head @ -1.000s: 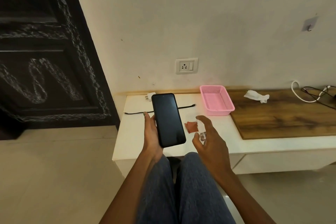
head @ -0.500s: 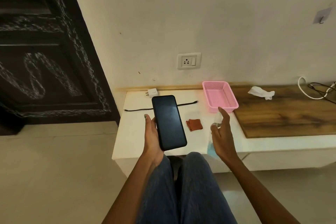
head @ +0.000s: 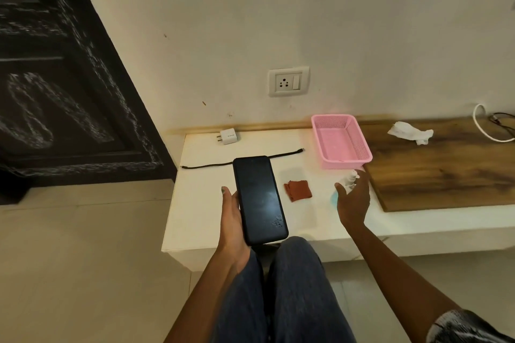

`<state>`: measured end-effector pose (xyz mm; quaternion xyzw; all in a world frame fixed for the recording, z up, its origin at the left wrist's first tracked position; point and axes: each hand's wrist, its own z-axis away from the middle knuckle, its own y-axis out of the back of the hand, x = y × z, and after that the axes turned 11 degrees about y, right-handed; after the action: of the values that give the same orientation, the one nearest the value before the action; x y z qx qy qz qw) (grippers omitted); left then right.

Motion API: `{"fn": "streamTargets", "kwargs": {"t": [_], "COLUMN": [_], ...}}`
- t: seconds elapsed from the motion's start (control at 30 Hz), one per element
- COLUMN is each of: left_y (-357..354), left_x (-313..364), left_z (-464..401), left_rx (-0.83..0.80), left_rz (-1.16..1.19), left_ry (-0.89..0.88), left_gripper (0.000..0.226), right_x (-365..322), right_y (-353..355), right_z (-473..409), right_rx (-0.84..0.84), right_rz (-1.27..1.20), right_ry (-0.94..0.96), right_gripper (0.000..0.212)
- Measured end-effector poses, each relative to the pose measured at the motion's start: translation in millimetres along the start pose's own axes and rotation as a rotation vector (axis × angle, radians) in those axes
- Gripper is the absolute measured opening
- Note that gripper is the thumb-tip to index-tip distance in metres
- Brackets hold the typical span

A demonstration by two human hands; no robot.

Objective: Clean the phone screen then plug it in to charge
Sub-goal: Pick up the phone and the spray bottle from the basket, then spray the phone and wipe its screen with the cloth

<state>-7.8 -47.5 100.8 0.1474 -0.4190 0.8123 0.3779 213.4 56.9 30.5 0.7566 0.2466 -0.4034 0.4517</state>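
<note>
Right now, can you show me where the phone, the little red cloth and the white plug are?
phone (head: 259,198), head view, middle of the dark screen.
red cloth (head: 297,190), head view, middle of the folded cloth.
white plug (head: 229,136), head view, on its white body.

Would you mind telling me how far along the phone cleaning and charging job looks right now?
Done: droplets speckle the lower screen of the phone, so it looks sprayed. In hand: the left hand holds the phone while the right hand sets the spray bottle down by the pink basket. Left: wiping with the rust cloth, then connecting the cable, charger and wall socket.
</note>
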Motion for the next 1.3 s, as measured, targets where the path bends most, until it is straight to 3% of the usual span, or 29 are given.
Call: {"fn": "streamTargets", "kwargs": {"t": [0.27, 0.57, 0.63, 0.7, 0.77, 0.83, 0.93, 1.1, 1.3], "left_y": [-1.8, -5.5, -5.1, -3.7, -2.4, -1.7, 0.7, 8.1, 18.2], "left_x": [-9.6, -15.7, -15.9, -17.3, -19.2, -20.1, -19.5, -17.7, -15.5], "left_z": [-14.9, -15.8, -15.2, -15.6, -16.4, -17.5, -19.4, -27.2, -35.6], "left_rx": [0.007, 0.017, 0.016, 0.016, 0.024, 0.04, 0.047, 0.083, 0.113], "left_rz": [0.012, 0.027, 0.027, 0.017, 0.015, 0.012, 0.01, 0.0, -0.011], "left_ry": [0.047, 0.053, 0.036, 0.03, 0.036, 0.048, 0.062, 0.088, 0.114], "left_gripper": [0.065, 0.068, 0.064, 0.065, 0.066, 0.068, 0.074, 0.073, 0.059], "right_x": [19.2, 30.2, 31.7, 37.4, 45.5, 47.3, 33.5, 12.1, 7.3], "right_y": [-12.2, -2.5, -2.0, -4.4, -9.0, -15.0, -27.5, -60.8, -94.6], "right_z": [2.9, 12.5, 28.1, 48.6, 66.5, 73.7, 63.6, 25.1, -0.1], "right_rx": [0.002, -0.06, -0.008, -0.021, -0.155, -0.325, -0.462, -0.491, -0.43], "right_rz": [0.006, 0.137, 0.258, 0.352, 0.347, 0.232, 0.182, 0.26, 0.44], "right_ry": [0.022, -0.136, -0.22, -0.267, -0.225, -0.155, -0.017, 0.075, -0.158], "right_gripper": [0.04, 0.068, 0.057, 0.033, 0.013, 0.01, 0.012, 0.031, 0.046]}}
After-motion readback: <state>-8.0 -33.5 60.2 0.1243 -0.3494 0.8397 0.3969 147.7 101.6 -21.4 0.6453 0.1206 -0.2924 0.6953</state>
